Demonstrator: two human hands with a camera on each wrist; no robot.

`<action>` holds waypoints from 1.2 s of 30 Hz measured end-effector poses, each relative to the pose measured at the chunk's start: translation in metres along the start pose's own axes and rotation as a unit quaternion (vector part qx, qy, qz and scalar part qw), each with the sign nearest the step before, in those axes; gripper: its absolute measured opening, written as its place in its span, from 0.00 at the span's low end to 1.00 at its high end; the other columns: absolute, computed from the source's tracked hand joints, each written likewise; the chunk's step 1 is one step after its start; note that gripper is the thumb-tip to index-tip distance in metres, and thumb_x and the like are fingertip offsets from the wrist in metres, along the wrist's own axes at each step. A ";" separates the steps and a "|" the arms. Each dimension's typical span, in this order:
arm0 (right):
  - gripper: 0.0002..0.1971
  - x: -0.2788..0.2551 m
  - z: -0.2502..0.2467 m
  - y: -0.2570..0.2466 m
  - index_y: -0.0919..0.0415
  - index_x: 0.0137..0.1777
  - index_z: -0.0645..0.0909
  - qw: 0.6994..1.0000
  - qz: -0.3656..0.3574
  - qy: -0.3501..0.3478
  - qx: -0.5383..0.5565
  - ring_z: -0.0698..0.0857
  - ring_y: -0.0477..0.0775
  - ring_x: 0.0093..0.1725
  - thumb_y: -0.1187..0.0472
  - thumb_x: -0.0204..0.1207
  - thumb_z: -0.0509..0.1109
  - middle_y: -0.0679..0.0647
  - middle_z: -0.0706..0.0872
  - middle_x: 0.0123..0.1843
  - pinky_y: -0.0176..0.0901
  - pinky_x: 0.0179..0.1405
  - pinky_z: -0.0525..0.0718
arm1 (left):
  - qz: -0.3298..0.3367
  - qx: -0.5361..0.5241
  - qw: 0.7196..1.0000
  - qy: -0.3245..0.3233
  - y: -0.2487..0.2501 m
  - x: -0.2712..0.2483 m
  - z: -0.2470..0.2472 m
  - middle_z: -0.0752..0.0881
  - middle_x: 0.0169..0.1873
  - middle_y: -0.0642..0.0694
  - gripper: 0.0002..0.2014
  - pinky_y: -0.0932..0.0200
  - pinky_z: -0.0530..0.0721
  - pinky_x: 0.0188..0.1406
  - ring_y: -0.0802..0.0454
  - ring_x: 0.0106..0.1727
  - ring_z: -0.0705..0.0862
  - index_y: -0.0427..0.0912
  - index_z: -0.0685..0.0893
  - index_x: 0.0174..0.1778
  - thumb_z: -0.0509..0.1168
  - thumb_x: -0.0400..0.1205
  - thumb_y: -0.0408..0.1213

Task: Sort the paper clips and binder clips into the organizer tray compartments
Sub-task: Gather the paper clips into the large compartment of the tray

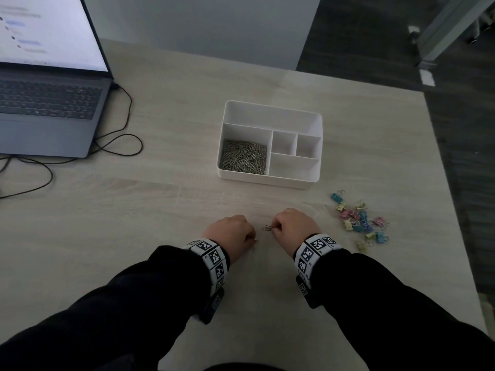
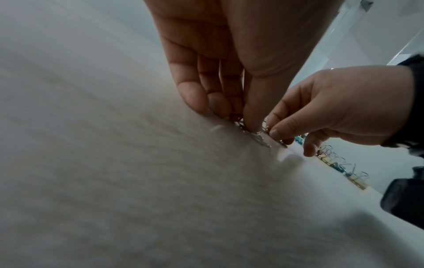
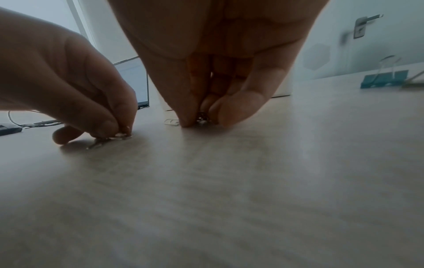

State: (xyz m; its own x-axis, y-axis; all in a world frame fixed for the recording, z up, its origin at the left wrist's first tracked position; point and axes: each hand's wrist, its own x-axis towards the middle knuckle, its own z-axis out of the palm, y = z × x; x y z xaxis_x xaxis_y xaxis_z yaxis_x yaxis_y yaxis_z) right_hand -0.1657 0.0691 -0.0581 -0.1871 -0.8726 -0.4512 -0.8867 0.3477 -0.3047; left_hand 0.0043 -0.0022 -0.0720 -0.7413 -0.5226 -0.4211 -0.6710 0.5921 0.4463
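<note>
A white organizer tray (image 1: 270,180) stands mid-table; its front-left compartment holds a heap of silver paper clips (image 1: 243,157), the other compartments look bare. Coloured binder clips (image 1: 360,219) lie scattered to the tray's front right. Both hands are down on the table near the front. My left hand (image 1: 230,232) pinches paper clips (image 2: 252,133) against the tabletop with thumb and fingers. My right hand (image 1: 293,223) pinches a small bunch of paper clips (image 3: 201,118); one clip (image 1: 267,227) sticks out to the left of its fingers.
An open laptop (image 1: 48,103) sits at the back left with a black cable (image 1: 117,145) looping across the table beside it. The table's right edge (image 1: 450,210) runs just past the binder clips, with dark floor beyond. A teal binder clip (image 3: 384,78) lies right of my right hand.
</note>
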 end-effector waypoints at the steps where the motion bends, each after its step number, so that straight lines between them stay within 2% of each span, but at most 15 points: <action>1: 0.09 -0.001 0.000 0.001 0.54 0.50 0.85 1.000 -0.001 -0.004 0.002 0.81 0.57 0.58 0.56 0.77 0.65 0.55 0.83 0.55 0.47 0.57 0.77 | 0.006 0.002 1.000 -0.005 0.000 -0.001 0.001 0.82 0.53 0.48 0.11 0.52 0.82 0.55 0.46 0.56 0.83 0.53 0.87 0.53 0.63 0.80 0.50; 7: 0.11 -0.005 0.000 0.003 0.56 0.54 0.85 1.000 -0.013 -0.013 0.004 0.80 0.56 0.60 0.53 0.76 0.69 0.56 0.82 0.57 0.47 0.59 0.77 | 0.025 0.022 0.999 -0.032 0.002 -0.005 0.000 0.79 0.53 0.47 0.13 0.52 0.82 0.52 0.44 0.53 0.82 0.49 0.85 0.50 0.68 0.75 0.51; 10: 0.11 -0.003 -0.001 0.001 0.56 0.53 0.84 1.000 -0.010 -0.014 -0.002 0.80 0.57 0.60 0.52 0.75 0.71 0.56 0.82 0.56 0.47 0.60 0.77 | 0.022 0.036 0.999 -0.032 0.006 -0.002 -0.002 0.80 0.53 0.45 0.10 0.54 0.80 0.50 0.43 0.54 0.83 0.48 0.85 0.50 0.66 0.78 0.49; 15: 0.07 0.004 -0.006 -0.005 0.55 0.49 0.84 0.999 0.005 -0.035 -0.006 0.81 0.58 0.58 0.56 0.74 0.70 0.55 0.82 0.56 0.45 0.58 0.76 | -0.016 0.046 0.997 -0.063 0.012 0.004 -0.007 0.83 0.54 0.44 0.10 0.53 0.80 0.53 0.42 0.56 0.83 0.50 0.87 0.51 0.66 0.79 0.47; 19: 0.06 0.009 -0.008 -0.012 0.55 0.47 0.85 0.997 0.035 -0.066 0.006 0.83 0.59 0.57 0.60 0.72 0.69 0.56 0.85 0.55 0.43 0.56 0.76 | -0.054 0.058 0.993 -0.091 0.018 0.009 -0.011 0.85 0.54 0.43 0.10 0.56 0.79 0.51 0.42 0.57 0.84 0.48 0.88 0.50 0.68 0.77 0.47; 23: 0.07 0.010 -0.009 -0.016 0.55 0.47 0.85 0.994 0.044 -0.098 0.007 0.84 0.59 0.57 0.58 0.70 0.71 0.56 0.86 0.55 0.42 0.55 0.78 | -0.065 0.079 0.989 -0.107 0.017 0.008 -0.010 0.85 0.54 0.44 0.12 0.54 0.81 0.50 0.42 0.55 0.84 0.48 0.86 0.49 0.69 0.74 0.49; 29: 0.07 0.008 -0.004 -0.014 0.51 0.39 0.74 0.995 0.014 -0.098 0.010 0.82 0.60 0.54 0.55 0.67 0.70 0.57 0.81 0.53 0.45 0.54 0.77 | -0.023 0.104 0.990 -0.088 0.013 0.005 -0.010 0.83 0.54 0.43 0.13 0.52 0.81 0.50 0.41 0.56 0.83 0.46 0.84 0.50 0.66 0.74 0.48; 33: 0.04 0.004 0.000 -0.009 0.52 0.40 0.75 0.997 -0.029 -0.069 0.010 0.81 0.62 0.52 0.57 0.68 0.68 0.57 0.80 0.51 0.48 0.52 0.78 | 0.008 0.109 0.993 -0.051 0.002 0.002 -0.013 0.82 0.53 0.43 0.09 0.54 0.76 0.43 0.40 0.55 0.83 0.46 0.81 0.48 0.62 0.76 0.45; 36: 0.03 0.005 -0.003 -0.005 0.52 0.39 0.74 0.997 -0.051 -0.051 0.013 0.81 0.62 0.48 0.57 0.68 0.67 0.57 0.82 0.47 0.46 0.47 0.76 | 0.004 0.079 0.996 -0.033 -0.012 0.006 -0.022 0.83 0.50 0.43 0.08 0.52 0.79 0.45 0.39 0.52 0.83 0.47 0.80 0.46 0.62 0.76 0.44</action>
State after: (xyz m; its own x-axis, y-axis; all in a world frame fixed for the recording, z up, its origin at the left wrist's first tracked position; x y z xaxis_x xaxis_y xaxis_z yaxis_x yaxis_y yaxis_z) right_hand -0.1637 0.0622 -0.0567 -0.0521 -0.8649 -0.4993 -0.8876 0.2692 -0.3737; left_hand 0.0079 -0.0260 -0.0625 -0.7403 -0.4788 -0.4719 -0.6503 0.6879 0.3222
